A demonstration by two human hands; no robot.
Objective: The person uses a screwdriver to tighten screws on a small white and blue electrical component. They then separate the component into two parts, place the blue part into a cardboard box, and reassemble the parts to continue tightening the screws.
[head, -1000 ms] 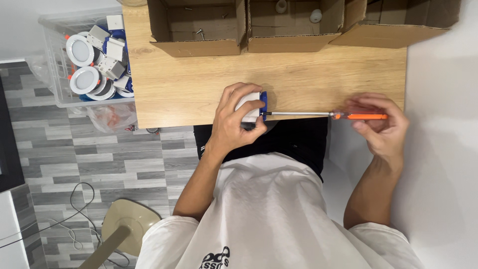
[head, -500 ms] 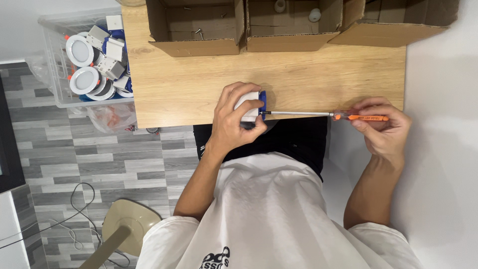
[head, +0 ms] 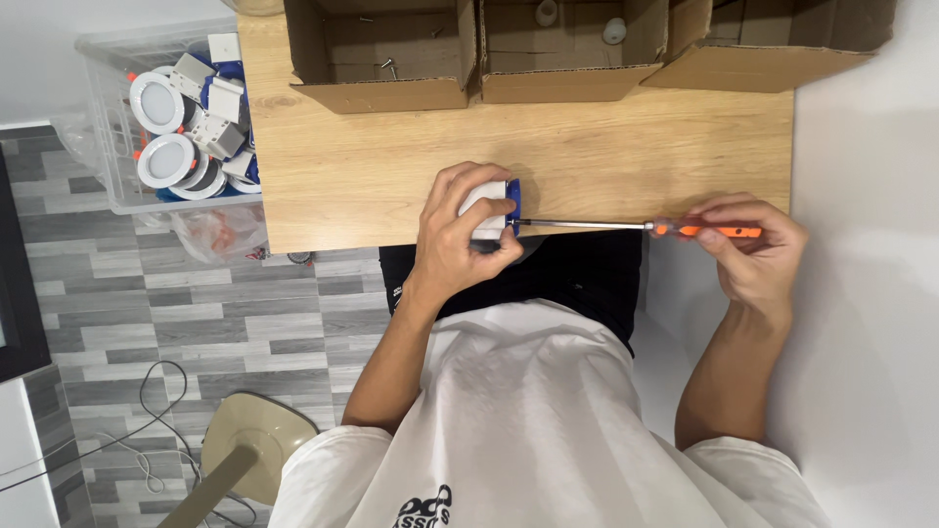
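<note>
My left hand (head: 460, 235) grips a small white and blue light fixture (head: 494, 207) at the near edge of the wooden table (head: 391, 166). My right hand (head: 753, 254) holds a long screwdriver (head: 626, 227) by its orange handle. Its metal shaft runs level to the left, and the tip meets the blue side of the fixture. My fingers cover much of the fixture.
Three open cardboard boxes (head: 391, 49) stand along the table's far edge, with screws and small parts inside. A clear plastic bin (head: 176, 127) of round white fixtures sits at the left. A white wall is on the right. A stool (head: 249, 455) and cables lie on the tiled floor.
The hands and screwdriver stay in nearly the same place; my right hand has shifted slightly on the orange handle.
</note>
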